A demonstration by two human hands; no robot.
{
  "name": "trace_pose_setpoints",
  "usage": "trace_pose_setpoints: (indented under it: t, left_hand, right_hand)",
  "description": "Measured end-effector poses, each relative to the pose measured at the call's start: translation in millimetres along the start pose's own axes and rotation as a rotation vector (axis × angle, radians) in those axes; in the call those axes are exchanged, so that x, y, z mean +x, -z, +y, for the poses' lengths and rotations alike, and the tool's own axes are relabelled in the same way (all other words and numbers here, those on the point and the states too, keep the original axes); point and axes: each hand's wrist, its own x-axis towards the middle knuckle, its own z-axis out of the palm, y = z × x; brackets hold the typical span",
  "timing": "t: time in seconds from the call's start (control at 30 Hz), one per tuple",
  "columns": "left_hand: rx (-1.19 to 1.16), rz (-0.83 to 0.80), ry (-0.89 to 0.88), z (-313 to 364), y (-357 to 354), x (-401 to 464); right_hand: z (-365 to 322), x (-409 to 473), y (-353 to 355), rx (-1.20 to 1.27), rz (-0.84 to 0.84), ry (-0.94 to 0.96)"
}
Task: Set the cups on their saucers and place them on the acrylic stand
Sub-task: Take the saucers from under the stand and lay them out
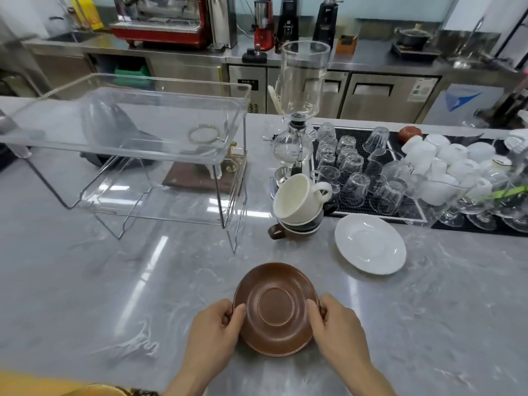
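I see both hands gripping the brown saucer (275,308), left hand (217,327) and right hand (337,324) fingers clamped on opposite rims, white saucer (370,244) beyond-right, stacked cups (300,204) beyond it, acrylic stand (125,132) beyond-left

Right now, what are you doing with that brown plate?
A person is holding a brown saucer by its edges with both hands, left hand and right hand, just above or on the grey counter. A white saucer lies bare further back on the right. A white cup sits tilted in a stack of cups, with a brown handle at the bottom. The acrylic stand on the left has no cups on it yet.
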Motion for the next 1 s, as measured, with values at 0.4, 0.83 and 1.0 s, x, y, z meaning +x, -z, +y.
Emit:
trace_pose_setpoints:
  t: [0.4,0.83,1.0]
  left_hand:
    - [0.034,-0.081,-0.057,-16,19,6]
    - [0.094,-0.145,-0.095,-16,22,12]
    - [0.095,-0.177,-0.077,-16,22,14]
  right_hand:
    - [-14,-12,-16,-0.015,0.016,-0.022]
    - [-19,-13,-13,-0.169,0.025,-0.054]
    - [-21,-9,-10,-0.219,-0.012,-0.068]
